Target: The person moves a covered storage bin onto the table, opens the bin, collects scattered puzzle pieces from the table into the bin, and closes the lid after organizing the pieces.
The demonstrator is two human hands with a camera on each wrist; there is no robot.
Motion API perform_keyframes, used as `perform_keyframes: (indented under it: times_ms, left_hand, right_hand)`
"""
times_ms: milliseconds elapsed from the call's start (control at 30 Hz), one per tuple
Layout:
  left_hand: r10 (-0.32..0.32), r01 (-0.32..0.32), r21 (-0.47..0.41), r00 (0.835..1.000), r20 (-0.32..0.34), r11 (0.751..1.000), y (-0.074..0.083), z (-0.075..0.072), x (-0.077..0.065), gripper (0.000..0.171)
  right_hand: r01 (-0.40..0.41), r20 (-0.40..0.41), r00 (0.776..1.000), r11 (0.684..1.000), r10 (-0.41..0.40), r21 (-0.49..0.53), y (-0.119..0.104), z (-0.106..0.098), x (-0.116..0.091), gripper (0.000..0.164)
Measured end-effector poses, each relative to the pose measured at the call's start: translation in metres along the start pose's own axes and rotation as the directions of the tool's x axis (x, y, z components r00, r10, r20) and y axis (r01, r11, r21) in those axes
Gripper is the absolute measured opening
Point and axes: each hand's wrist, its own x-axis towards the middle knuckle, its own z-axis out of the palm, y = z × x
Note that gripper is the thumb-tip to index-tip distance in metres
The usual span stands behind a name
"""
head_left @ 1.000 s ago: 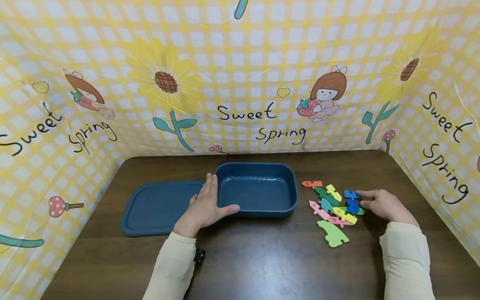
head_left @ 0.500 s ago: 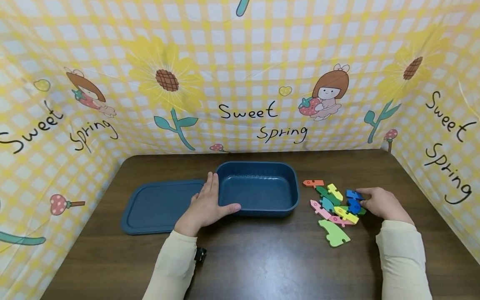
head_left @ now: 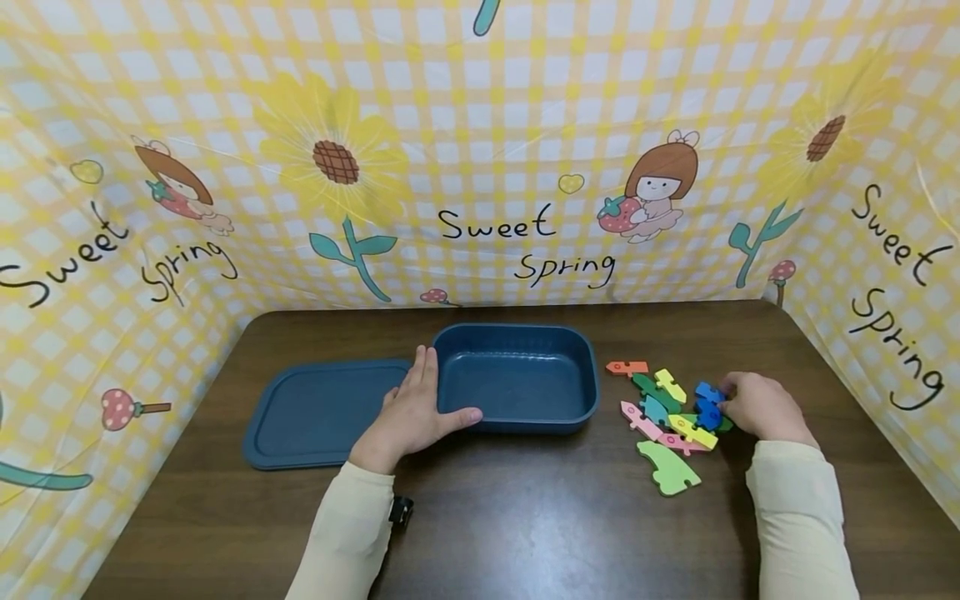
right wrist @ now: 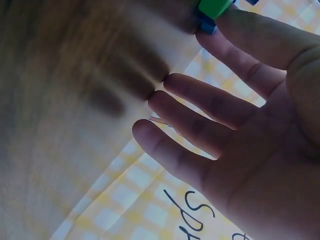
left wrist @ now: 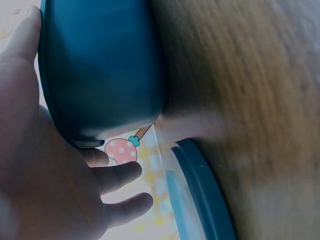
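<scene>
Notched blue piece (head_left: 708,391) at the fingertips of my right hand (head_left: 767,407), on the side of the coloured pieces (head_left: 692,431) nearest that hand. I judge it light, stiff and not very fragile, its painted faces perhaps a little slippery; 2 opposite side edges should give the surest hold. A round blue piece (head_left: 708,415) lies just beside it, also near the fingertips, over a green piece (right wrist: 214,7). Thumb and index finger converge here, but I cannot tell whether they pinch anything; the other 3 fingers (right wrist: 185,125) are straight, slightly spread and hold nothing. My left hand (head_left: 405,423) is spread wide, touching the end of the box (head_left: 517,427) nearest it; the lid (head_left: 315,417) lies on its other side, flat on the table (head_left: 555,525).
</scene>
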Motion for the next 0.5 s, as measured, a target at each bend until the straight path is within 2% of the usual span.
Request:
perform_keyframes:
  times_ms: [300,500]
  left_hand:
    - [-0.007,0.007,-0.007,1.000,0.003,1.000,-0.0018,0.0010,0.0002,0.125]
    - [-0.003,0.003,-0.003,1.000,-0.002,1.000,-0.0025,0.0005,0.0002,0.125]
  right_hand:
    - [0.007,-0.056,0.998,0.999,-0.004,0.041,-0.0004,-0.0016,-0.0019,0.031]
    - [0.007,-0.150,0.989,0.992,0.012,0.127,-0.0046,-0.0026,-0.0011,0.035]
